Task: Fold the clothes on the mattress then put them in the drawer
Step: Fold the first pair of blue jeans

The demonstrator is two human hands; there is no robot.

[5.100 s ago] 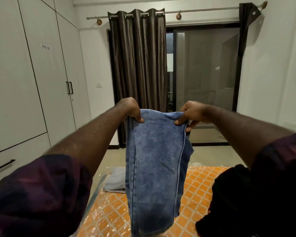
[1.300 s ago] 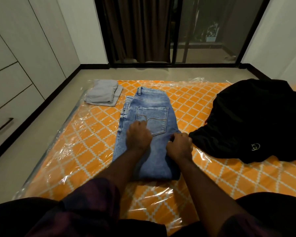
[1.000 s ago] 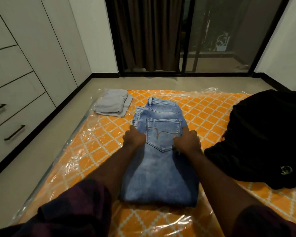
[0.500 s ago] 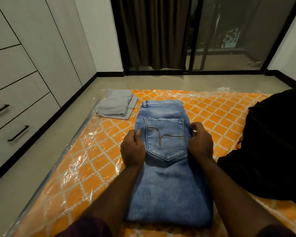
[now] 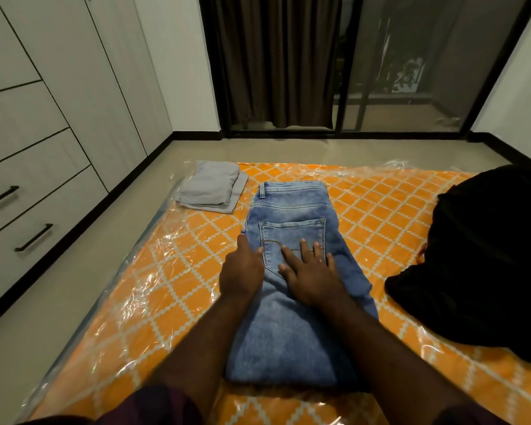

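Note:
Folded light blue jeans [image 5: 292,210] lie lengthwise on the orange patterned mattress [image 5: 380,210], back pocket up and waistband at the far end. My right hand [image 5: 310,271] lies flat on the pocket with fingers spread. My left hand [image 5: 242,271] rests on the jeans' left edge, fingers extended. A folded grey garment [image 5: 210,187] sits at the mattress's far left corner. A heap of black clothing [image 5: 485,256] lies unfolded on the right.
White wardrobe drawers with black handles [image 5: 33,237] line the left wall, shut. A strip of bare floor [image 5: 59,302] runs between them and the mattress. Dark curtains [image 5: 276,59] and a glass door stand at the far end.
The jeans went from held up in the air to folded on the mattress. Over the last half second my right hand moved from the jeans' right edge onto the pocket, flattening out.

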